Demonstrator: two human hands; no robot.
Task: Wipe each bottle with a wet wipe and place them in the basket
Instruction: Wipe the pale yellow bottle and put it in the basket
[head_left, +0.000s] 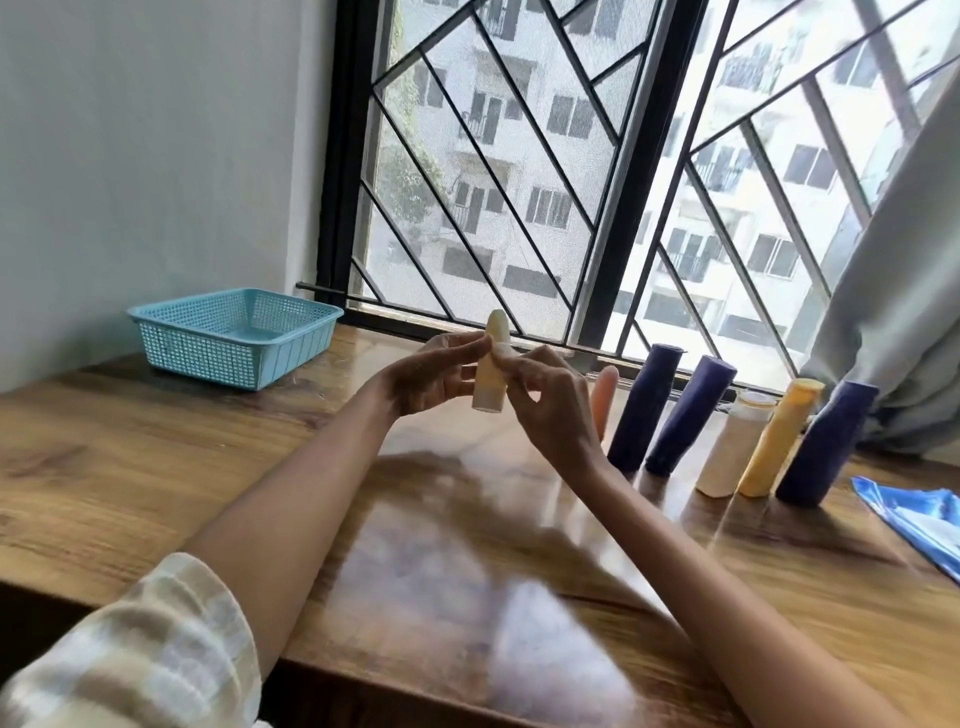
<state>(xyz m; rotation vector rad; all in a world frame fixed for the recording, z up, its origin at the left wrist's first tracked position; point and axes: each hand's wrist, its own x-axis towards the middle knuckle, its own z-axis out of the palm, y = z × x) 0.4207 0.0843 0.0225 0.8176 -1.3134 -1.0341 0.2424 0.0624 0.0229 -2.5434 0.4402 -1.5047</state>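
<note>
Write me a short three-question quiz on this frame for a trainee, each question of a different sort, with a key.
1. True or false: the blue basket already has a bottle in it.
2. Multiple choice: what does the left hand hold? A) a dark blue bottle B) the pale yellow bottle C) the blue packet
3. Fill in: apart from the one in the hands, ___ bottles stand in the row near the window.

Key
1. False: the basket looks empty.
2. B: both the left hand and the right hand have a grip on it, above the table.
3. Six: three dark blue, one peach, one white, one yellow.
</note>
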